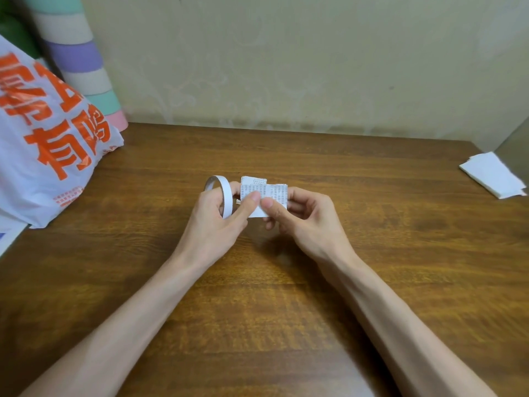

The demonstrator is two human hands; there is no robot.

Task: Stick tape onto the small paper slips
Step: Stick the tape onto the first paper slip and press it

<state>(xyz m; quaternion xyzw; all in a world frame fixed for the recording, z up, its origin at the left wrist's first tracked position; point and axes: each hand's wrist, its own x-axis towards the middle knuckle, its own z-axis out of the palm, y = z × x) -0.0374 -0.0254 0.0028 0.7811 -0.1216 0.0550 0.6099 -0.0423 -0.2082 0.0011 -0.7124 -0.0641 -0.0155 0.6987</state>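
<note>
Worktop (286, 310) is brown wood grain and fills most of the view, butted against a pale, stained wall (286, 67) at the far edge. White plastic bag (43, 153) with large orange characters sits at the far left of the worktop; behind it a pastel-striped roll (77, 58) leans against the wall, with green, cream, purple and pink bands. Small stack of plain white paper (492, 174) lies near the far right edge, well apart from everything else. Both forearms come in from the bottom and meet mid-worktop, held above the surface. Left hand (211, 224) has its fingers curled around a white tape roll (226, 196), ring standing on edge just left of the work, thumb pressed against the printed face of the paper slips (257, 187). Right hand (309, 219) pinches the same slips between thumb and forefinger on their right side, other fingers curled behind. Slips are between the two hands, overlapping, small print facing the camera, thumb tips nearly touching on them. Cannot tell whether any tape is on the slips.
</note>
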